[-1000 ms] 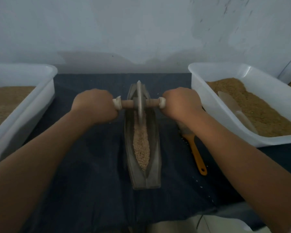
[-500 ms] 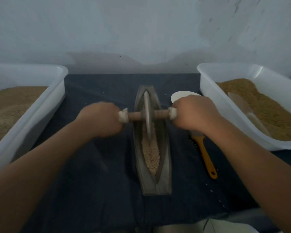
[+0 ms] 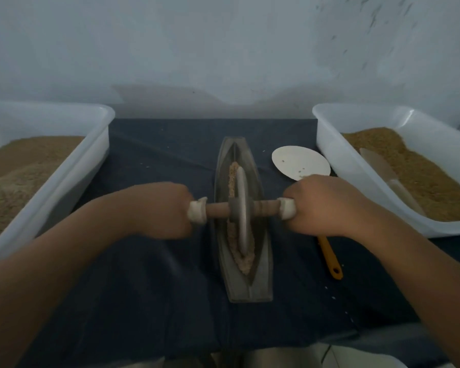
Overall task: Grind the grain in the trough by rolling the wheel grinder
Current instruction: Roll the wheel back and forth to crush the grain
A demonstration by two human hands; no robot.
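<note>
Grey boat-shaped metal trough (image 3: 260, 282): lies lengthwise at the centre of a dark blue cloth (image 3: 157, 288) on the worktop.
Pale crushed grain (image 3: 246, 262): a narrow strip along the trough's channel.
Wheel grinder (image 3: 241, 205), a grey disc on a brown wooden axle: upright at the trough's middle, rim in the grain.
Left hand (image 3: 160, 208): left of the trough, fingers curled round the axle's pale end.
Right hand (image 3: 322, 205): right of the trough, fingers wrapped likewise round the other end.
White plastic tub (image 3: 91, 166) of brown grain: left of the trough.
Matching tub (image 3: 337, 160): right of the trough.
White round scoop with orange handle (image 3: 300, 163): just right of the trough, partly under the right hand.
</note>
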